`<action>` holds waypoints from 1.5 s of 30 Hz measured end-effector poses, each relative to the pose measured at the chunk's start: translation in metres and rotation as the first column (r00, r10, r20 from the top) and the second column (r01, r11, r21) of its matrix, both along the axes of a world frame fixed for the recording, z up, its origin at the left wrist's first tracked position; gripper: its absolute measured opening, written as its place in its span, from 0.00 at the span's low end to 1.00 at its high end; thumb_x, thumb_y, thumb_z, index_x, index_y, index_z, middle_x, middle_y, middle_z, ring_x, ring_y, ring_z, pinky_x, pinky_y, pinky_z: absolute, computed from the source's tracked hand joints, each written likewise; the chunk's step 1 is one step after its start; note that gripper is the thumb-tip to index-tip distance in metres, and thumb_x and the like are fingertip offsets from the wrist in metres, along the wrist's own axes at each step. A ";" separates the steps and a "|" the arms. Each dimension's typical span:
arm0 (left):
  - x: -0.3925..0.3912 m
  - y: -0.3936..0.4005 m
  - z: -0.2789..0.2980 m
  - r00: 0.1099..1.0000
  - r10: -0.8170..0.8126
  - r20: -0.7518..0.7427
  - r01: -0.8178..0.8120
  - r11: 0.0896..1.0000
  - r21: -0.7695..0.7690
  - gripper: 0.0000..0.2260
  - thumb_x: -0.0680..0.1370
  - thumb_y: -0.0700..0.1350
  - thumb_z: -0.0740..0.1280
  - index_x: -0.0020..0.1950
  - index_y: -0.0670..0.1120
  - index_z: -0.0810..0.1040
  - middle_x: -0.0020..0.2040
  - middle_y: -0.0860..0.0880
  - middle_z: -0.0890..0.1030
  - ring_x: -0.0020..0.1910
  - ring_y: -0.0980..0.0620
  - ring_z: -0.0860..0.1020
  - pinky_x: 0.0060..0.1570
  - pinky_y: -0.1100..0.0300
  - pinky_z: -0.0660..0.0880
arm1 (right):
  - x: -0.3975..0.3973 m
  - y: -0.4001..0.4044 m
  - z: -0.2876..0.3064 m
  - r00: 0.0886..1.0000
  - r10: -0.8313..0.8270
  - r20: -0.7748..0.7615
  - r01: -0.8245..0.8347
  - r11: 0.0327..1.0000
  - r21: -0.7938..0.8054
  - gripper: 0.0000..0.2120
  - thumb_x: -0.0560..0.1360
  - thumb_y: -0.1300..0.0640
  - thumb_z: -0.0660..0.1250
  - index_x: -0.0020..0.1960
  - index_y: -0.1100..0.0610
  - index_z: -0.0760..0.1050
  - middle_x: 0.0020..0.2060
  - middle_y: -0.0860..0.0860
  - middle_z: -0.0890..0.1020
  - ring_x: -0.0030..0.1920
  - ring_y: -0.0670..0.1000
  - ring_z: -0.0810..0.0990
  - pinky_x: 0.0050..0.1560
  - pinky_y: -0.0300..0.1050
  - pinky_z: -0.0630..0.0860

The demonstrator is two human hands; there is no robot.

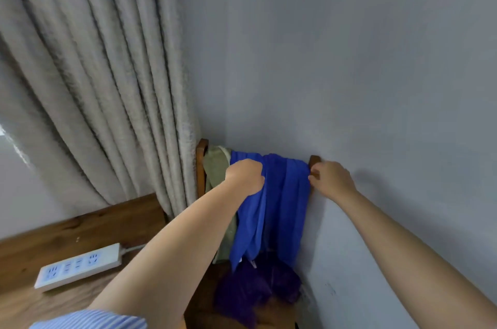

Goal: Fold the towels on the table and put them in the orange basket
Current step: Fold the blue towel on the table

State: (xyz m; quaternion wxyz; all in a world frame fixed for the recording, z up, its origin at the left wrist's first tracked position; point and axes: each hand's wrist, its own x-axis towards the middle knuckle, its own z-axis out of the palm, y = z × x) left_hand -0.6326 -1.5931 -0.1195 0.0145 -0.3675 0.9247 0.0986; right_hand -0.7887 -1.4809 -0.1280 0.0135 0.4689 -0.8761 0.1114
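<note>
A bright blue towel point(279, 199) hangs over the wooden back of a chair point(201, 164) that stands against the wall. My left hand point(246, 176) is closed on the towel's upper left part. My right hand point(332, 180) pinches the towel's right edge beside the chair's right post point(314, 159). An olive-green cloth point(215, 167) hangs on the chair back to the left of the blue towel. A crumpled purple towel point(255, 288) lies on the chair seat below. No orange basket is in view.
A grey curtain point(94, 86) hangs at the left and reaches the chair. A wooden table point(80, 226) at lower left carries a white power strip point(78, 266). The grey wall point(349, 59) runs close behind and to the right of the chair.
</note>
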 end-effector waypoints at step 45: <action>-0.125 0.007 -0.044 0.453 0.864 -0.221 -0.062 0.278 0.958 0.14 0.78 0.39 0.61 0.32 0.46 0.67 0.30 0.48 0.69 0.27 0.54 0.66 0.21 0.67 0.62 | -0.069 0.048 -0.051 0.606 0.415 0.678 0.379 0.599 -0.705 0.24 0.71 0.74 0.63 0.26 0.50 0.79 0.33 0.40 0.81 0.35 0.34 0.77 0.38 0.23 0.70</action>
